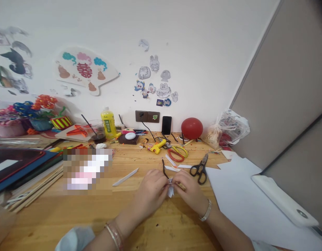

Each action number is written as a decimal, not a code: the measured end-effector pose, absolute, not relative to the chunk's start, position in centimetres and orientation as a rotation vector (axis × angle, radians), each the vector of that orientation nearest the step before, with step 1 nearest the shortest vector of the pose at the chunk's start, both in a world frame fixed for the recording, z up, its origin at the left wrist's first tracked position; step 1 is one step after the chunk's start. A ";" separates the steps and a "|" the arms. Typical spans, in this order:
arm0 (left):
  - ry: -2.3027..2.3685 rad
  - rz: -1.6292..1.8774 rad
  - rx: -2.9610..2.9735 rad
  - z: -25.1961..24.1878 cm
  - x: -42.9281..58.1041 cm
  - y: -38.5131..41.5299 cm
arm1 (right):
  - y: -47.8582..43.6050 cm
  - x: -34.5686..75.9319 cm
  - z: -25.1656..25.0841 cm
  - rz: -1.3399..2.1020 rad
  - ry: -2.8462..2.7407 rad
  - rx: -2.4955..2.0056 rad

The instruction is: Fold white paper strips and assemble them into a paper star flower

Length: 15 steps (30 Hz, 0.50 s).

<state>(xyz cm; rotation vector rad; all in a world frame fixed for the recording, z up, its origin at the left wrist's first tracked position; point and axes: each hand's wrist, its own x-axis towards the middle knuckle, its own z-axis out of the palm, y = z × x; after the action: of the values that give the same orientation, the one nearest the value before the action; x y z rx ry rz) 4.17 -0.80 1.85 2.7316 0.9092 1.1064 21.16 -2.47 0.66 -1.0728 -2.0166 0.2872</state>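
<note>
My left hand [155,186] and my right hand [188,190] meet over the wooden table, both closed in a pinch. Between their fingertips is a small piece of folded white paper [171,191], its lower end hanging below the fingers. A thin black stem [164,168] sticks up beside my left fingertips; whether it joins the paper is hidden. Just beyond the hands lie white paper strips [171,160], and another paper strip [125,177] lies to the left. Black-handled scissors [199,169] rest near my right hand.
Large white paper sheets [236,195] cover the table's right side. Further back are a yellow glue gun [158,146], red-handled scissors [175,155], a red balloon [192,128] and a phone [166,125]. A yellow drink bottle [108,122] and wooden sticks [40,188] are on the left.
</note>
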 end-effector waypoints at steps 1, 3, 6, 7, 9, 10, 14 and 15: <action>0.902 1.108 2.753 1.9 4.2 -0.8 | -2.5 21.2 0.6 0.270 -2.022 -1.073; 0.887 1.119 2.795 2.0 4.2 -0.9 | -2.5 21.2 0.6 0.244 -2.025 -1.073; 0.867 1.126 2.854 2.1 4.1 -0.9 | -2.5 21.2 0.6 0.256 -2.006 -1.092; 0.858 1.124 2.875 2.1 4.1 -0.9 | -2.6 21.2 0.7 0.274 -1.991 -1.102; 0.842 1.108 2.912 2.1 4.0 -0.8 | -2.6 21.1 0.8 0.327 -1.949 -1.120; 0.835 1.097 2.926 2.0 4.0 -0.7 | -2.6 21.1 0.8 0.354 -1.928 -1.125; 0.862 1.046 2.911 1.9 3.8 -0.6 | -2.8 20.8 1.2 0.472 -1.825 -1.163; 0.882 1.028 2.879 1.9 3.8 -0.6 | -2.8 20.8 1.2 0.516 -1.793 -1.182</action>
<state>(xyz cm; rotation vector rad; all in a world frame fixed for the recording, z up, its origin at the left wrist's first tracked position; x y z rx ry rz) 3.79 -0.63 1.94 2.8787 0.8818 1.0281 20.79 -2.78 1.24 -1.1821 -1.7926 0.5157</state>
